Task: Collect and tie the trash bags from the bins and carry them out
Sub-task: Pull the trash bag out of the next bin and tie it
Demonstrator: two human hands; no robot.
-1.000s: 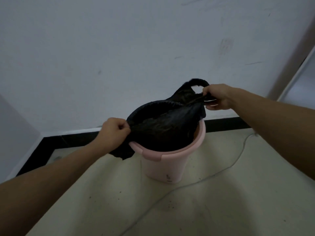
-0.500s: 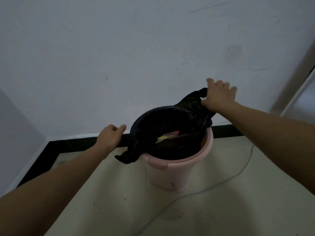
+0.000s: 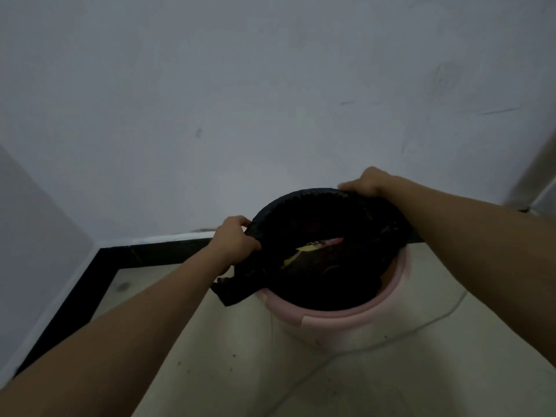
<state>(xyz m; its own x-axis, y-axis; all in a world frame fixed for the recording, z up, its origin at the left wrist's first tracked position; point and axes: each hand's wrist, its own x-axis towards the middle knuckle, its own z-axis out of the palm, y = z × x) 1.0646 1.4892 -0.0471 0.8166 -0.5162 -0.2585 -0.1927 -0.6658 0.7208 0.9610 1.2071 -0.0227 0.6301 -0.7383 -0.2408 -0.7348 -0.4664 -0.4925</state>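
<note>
**Fingers clamp both sides of the bag mouth**

Fingers of the left hand (image 3: 234,242) and right hand (image 3: 367,183) curl around the one black plastic trash bag (image 3: 316,224), their tips hidden. It sits in one pink plastic bin (image 3: 337,322), contents dim: one yellow-and-red wrapper (image 3: 313,247).

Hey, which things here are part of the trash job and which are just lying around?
Job: black trash bag, pink bin, left hand, right hand.
Lying about: thin cable on the floor, black skirting.
</note>
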